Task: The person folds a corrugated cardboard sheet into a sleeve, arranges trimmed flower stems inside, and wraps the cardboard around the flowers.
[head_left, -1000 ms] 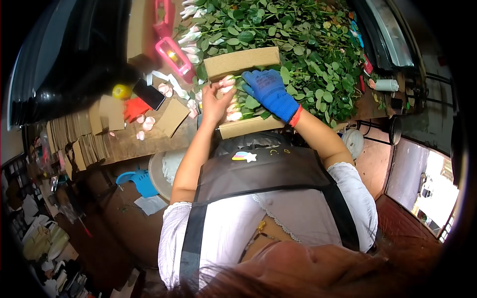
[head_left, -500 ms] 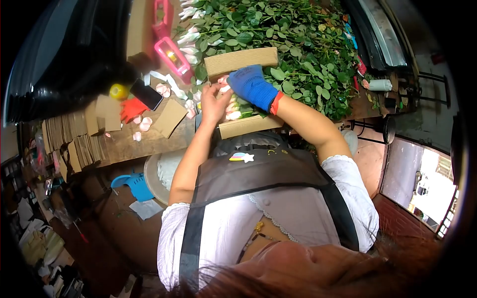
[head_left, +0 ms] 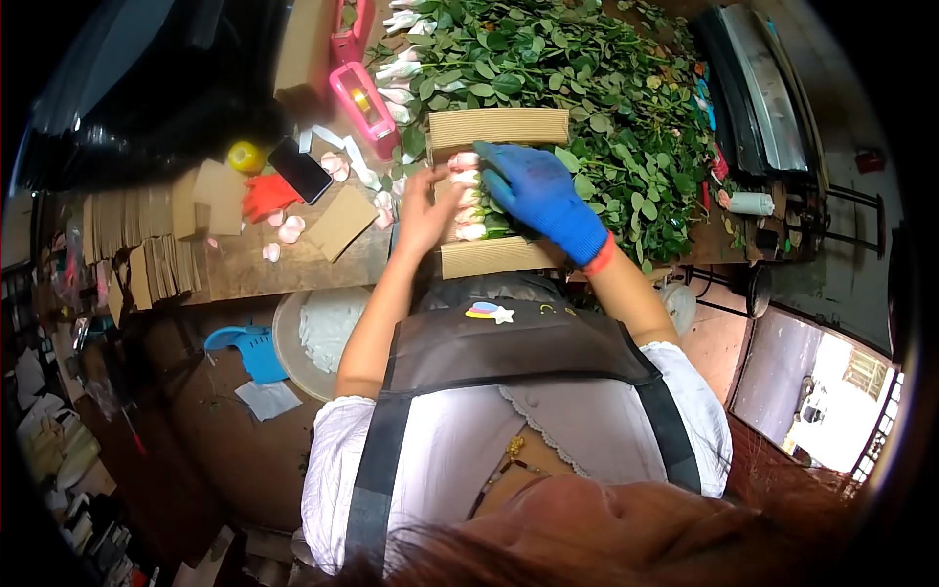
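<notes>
Pale pink roses [head_left: 470, 214] lie in a short row, heads to the left, on a corrugated cardboard wrap [head_left: 499, 128] whose far and near ends fold up. Close by their left side is my bare left hand [head_left: 426, 207], thumb and fingers apart, its thumb near the rose heads. My right hand [head_left: 541, 194], in a blue glove, hovers over the stems just right of the roses. Its thumb and fingers are spread, with nothing visible between them. Part of the stems is hidden under the glove.
Leafy rose stems [head_left: 626, 127] cover the table's far right. Left are a pink tape dispenser [head_left: 364, 106], a phone [head_left: 300, 170], a yellow tape roll [head_left: 245, 157], a red glove [head_left: 268, 198], loose petals [head_left: 291, 230] and cardboard stacks [head_left: 147, 235]. A tub [head_left: 289, 338] stands below.
My gloved right hand has drawn back from the far rose head and its fingers have spread. My left fingers have come away from that rose too. The camera view has shifted slightly.
</notes>
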`<action>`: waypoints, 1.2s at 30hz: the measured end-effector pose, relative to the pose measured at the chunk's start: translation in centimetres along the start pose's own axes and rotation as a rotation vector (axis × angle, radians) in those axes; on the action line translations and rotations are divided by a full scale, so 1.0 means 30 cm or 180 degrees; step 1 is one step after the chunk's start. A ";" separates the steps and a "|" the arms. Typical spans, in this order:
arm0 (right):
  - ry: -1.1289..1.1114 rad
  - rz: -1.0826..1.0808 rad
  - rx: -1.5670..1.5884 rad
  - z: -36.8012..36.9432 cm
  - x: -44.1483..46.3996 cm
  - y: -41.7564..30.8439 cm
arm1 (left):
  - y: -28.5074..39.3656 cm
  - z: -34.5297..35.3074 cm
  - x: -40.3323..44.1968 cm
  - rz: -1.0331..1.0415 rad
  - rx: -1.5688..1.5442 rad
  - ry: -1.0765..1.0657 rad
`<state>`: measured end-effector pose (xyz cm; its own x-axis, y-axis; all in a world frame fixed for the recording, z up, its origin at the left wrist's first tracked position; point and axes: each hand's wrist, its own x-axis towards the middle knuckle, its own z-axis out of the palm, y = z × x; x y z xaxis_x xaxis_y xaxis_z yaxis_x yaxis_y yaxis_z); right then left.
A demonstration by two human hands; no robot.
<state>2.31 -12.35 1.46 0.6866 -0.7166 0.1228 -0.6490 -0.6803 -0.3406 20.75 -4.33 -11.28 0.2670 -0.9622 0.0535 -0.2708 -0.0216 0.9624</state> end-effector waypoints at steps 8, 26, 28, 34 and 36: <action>0.0217 0.0387 0.0685 -0.066 -0.162 0.019 | -0.216 -0.413 -0.081 -0.0418 0.3464 0.0097; 0.0314 0.0169 0.1219 -0.041 -0.146 -0.092 | -0.254 -0.499 -0.027 -0.0887 0.2848 -0.0268; 0.0222 0.0284 0.1192 -0.055 -0.146 -0.092 | -0.270 -0.524 -0.023 -0.0941 0.2977 -0.0453; 0.0241 0.0290 0.1118 -0.055 -0.147 -0.082 | -0.229 -0.498 -0.046 -0.0741 0.2691 -0.0319; 0.0265 0.0237 0.1122 -0.052 -0.146 -0.080 | -0.219 -0.492 -0.052 -0.0740 0.2748 -0.0283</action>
<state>0.36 -7.82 3.20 0.6033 -0.7821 0.1562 -0.5335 -0.5413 -0.6499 35.77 1.30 -13.76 0.3390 -0.9247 -0.1730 -0.8294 -0.3806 0.4090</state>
